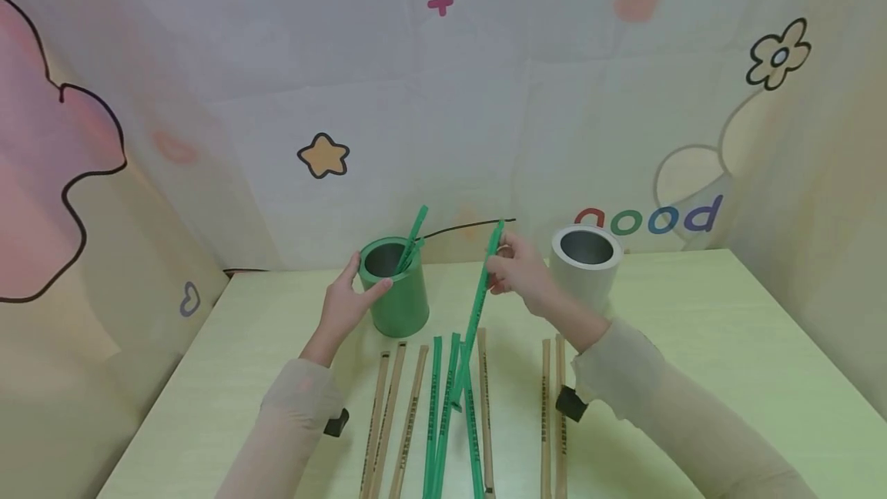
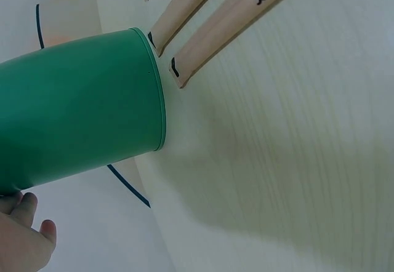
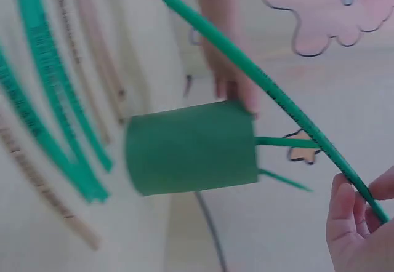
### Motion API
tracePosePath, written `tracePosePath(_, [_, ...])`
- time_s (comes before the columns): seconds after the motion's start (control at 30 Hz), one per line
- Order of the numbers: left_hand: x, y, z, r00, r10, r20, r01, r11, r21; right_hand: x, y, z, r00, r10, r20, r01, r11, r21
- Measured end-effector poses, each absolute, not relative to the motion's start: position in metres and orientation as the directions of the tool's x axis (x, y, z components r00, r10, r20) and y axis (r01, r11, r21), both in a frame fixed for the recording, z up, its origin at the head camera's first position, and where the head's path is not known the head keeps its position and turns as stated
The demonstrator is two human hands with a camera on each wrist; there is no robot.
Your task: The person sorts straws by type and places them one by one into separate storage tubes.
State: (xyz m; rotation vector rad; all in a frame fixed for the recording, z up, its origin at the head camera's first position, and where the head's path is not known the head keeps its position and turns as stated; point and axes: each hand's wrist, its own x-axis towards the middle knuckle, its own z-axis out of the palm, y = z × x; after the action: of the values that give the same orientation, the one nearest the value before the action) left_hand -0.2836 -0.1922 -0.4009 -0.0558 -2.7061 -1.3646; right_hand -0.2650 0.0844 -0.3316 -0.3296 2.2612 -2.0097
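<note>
"What did the right hand [image 1: 523,276] have?"

"A green wrapped straw [image 1: 480,306], pinched between thumb and fingers near its upper end. It hung at a slant in front of me, its lower end over the three green straws [image 1: 434,383] laid out on the table [image 1: 693,329]."

"And the left hand [image 1: 345,305]?"

"That one gripped the green cup [image 1: 402,310] by its upper part, thumb on the near side, fingers round the far left edge. The cup stood upright at the back of the table, with two green pieces [image 1: 413,237] leaning out over its rim."

"So the pinched straw was outside the cup?"

"Yes, well clear of it, to the right."

"Anything else on the table?"

"Three brown straws [image 1: 410,422] left of the green ones, a lone brown straw [image 1: 487,406] just right of them, and a brown pair [image 1: 546,406] farther right. A white cup [image 1: 585,283] stood beyond the right forearm, near the patterned cloth [image 1: 485,122]."
</note>
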Motion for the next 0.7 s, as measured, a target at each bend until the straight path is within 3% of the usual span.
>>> tracePosePath(0.4, [-0.283, -0.192, -0.401, -0.992, -0.007, 0.124, 0.096, 0.593, 0.8, -0.277, 0.074, -0.284, -0.975, -0.083, 0.207, -0.184, -0.219, -0.958])
tracePosePath(0.7, [-0.282, -0.193, -0.4, -0.993, -0.004, 0.117, 0.093, 0.584, 0.807, -0.294, 0.059, -0.288, -0.97, 0.101, 0.222, -0.24, -0.239, -0.941])
